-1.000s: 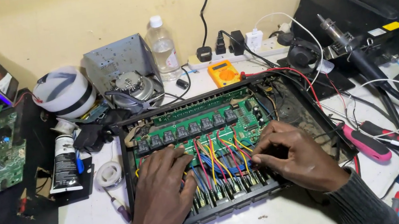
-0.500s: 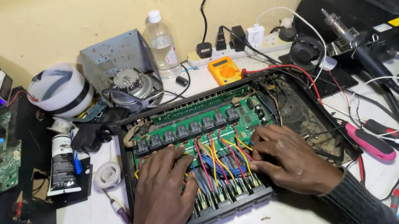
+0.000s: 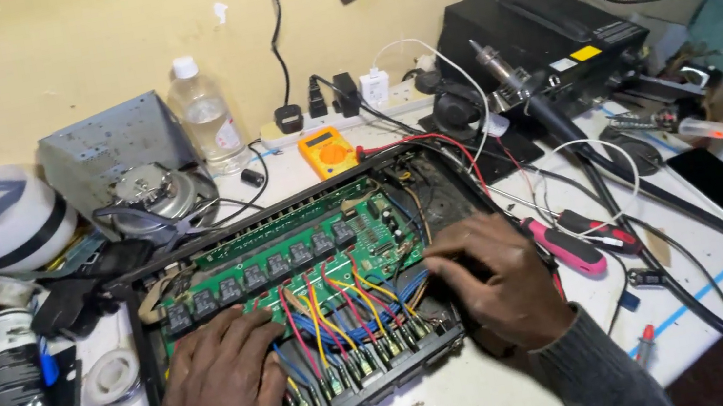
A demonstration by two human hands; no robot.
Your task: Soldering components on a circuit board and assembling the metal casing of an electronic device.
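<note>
Open black chassis (image 3: 194, 262) with green circuit board (image 3: 291, 255) sits mid-worktop near the front edge, both hands inside it. Left hand (image 3: 222, 396) lies flat and released, fingers spread on the board beside the red, yellow and blue wires (image 3: 341, 311); right hand (image 3: 494, 279) is curled, fingertips pinching at the wires, grip not clear. Orange multimeter (image 3: 328, 151) and plastic bottle (image 3: 208, 121) stand toward the back edge, pink-handled screwdriver (image 3: 573, 250) just right of the chassis
</note>
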